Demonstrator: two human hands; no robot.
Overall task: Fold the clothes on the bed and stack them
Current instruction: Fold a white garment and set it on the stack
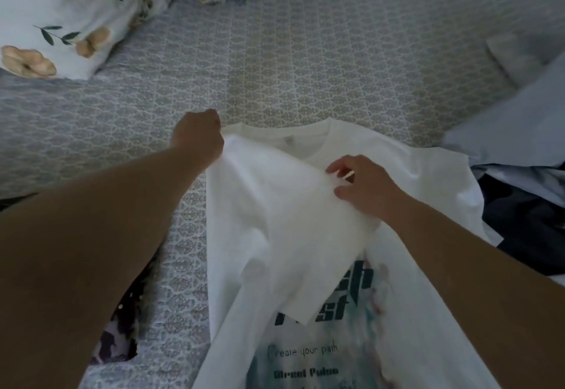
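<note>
Gripping the shoulder of the white T-shirt [412,266] in a closed left hand [198,136], we hold the top of the fold line near the collar; the right hand [365,188] pinches the edge of the folded-over sleeve panel [293,229] between thumb and fingertips, keeping it lifted over the chest. The shirt lies print-up on the patterned bedspread [305,61], directly in front of us, collar pointing away. Risks, in our judgement: the panel is held by a light pinch only, so the fabric may slip and fall crooked across the printed graphic [321,367]. If the two hands pull unevenly, the fold line will likely skew and wrinkles will be trapped beneath. The right sleeve touches the pile of dark and pale blue clothes [526,205], which could drag or tangle as we fold. The floral pillows [46,21] sit well apart.
</note>
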